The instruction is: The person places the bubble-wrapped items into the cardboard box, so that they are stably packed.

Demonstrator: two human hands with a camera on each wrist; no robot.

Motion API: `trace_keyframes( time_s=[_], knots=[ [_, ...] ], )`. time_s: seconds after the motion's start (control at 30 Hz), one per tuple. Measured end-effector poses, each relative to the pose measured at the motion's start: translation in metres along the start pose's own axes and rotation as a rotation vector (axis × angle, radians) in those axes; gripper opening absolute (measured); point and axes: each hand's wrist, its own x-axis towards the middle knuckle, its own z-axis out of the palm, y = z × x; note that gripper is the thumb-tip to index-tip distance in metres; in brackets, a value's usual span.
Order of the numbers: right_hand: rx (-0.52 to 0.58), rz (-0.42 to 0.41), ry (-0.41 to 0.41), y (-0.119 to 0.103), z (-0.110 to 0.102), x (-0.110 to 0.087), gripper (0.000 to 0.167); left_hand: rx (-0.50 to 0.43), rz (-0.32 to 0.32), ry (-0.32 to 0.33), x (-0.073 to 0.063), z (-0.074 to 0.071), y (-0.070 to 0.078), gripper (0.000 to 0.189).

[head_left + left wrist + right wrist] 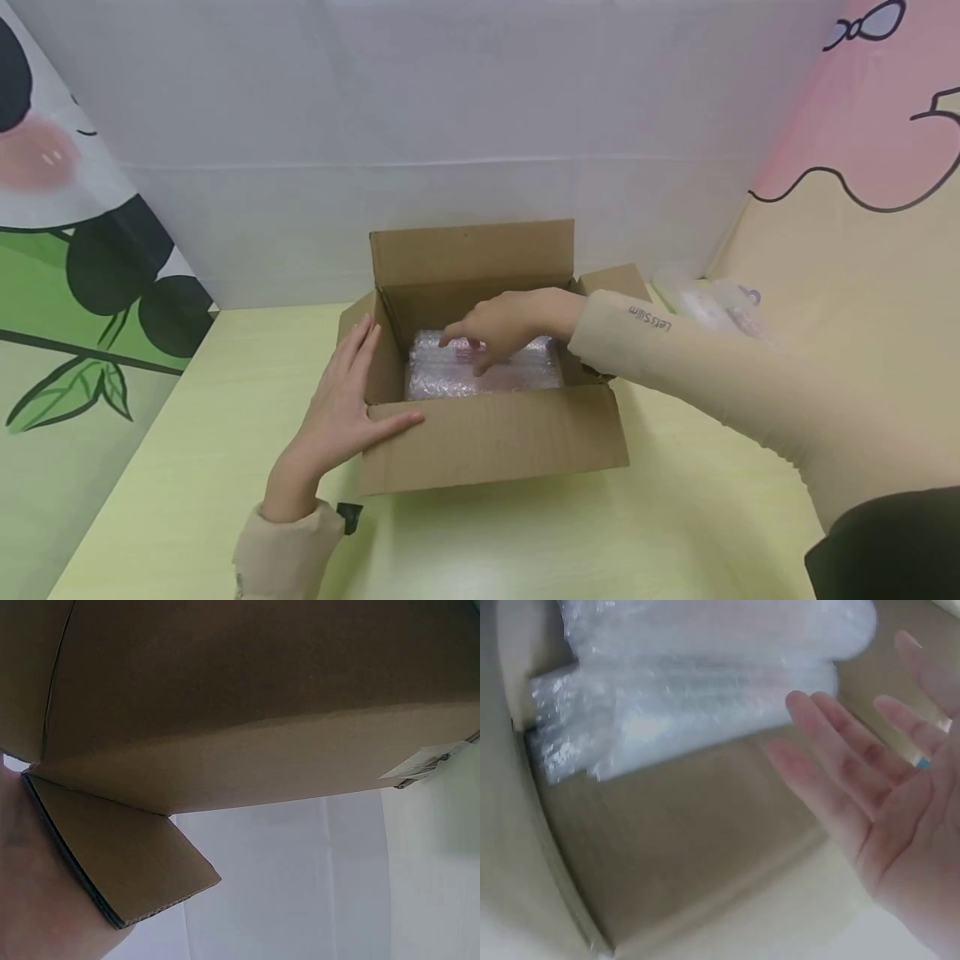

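1. Pale yellow-green tabletop (480,554) filled the near part of my head view, with a dark cloth (892,546) at the lower right corner.
2. Nearest on the left, I saw the person's left hand (341,408) against the box's left flap, its fingers straight and its thumb stretched over the front flap, not clenched.
3. Just there stood the open cardboard box (495,446), front flap folded outward, side flaps splayed, back flap upright; my left wrist view showed clear tape (424,761) on its edge.
4. Reaching over the box's right side, the right hand (506,325) hung above the contents; my right wrist view showed its fingers loosely spread and grasping nothing. I could not tell whether a fingertip touched the wrap.
5. Below it, two long bubble-wrapped bundles (450,379) lay side by side inside the box, bare cardboard showing beside them.
6. Beyond the box's right side lay some clear plastic packaging (701,304).
7. Farthest off, I had a white backdrop (465,108) between printed cartoon panels (41,158).
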Motion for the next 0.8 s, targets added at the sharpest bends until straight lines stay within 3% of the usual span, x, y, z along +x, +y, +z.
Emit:
trace_keyframes(
  time_s=[0.23,0.5,0.8],
  knots=[
    [0.026,-0.039,0.190,0.017,-0.012,-0.035,0.046,-0.010,-0.027,-0.016,0.000,0.001,-0.001,0.115],
    [0.088,-0.022,0.446,0.049,-0.013,-0.084,0.041,0.001,-0.015,-0.005,0.000,0.001,-0.003,0.116],
    [0.124,0.222,0.647,0.098,0.012,-0.134,0.037,-0.004,-0.017,-0.008,-0.001,0.002,-0.004,0.116]
  ],
)
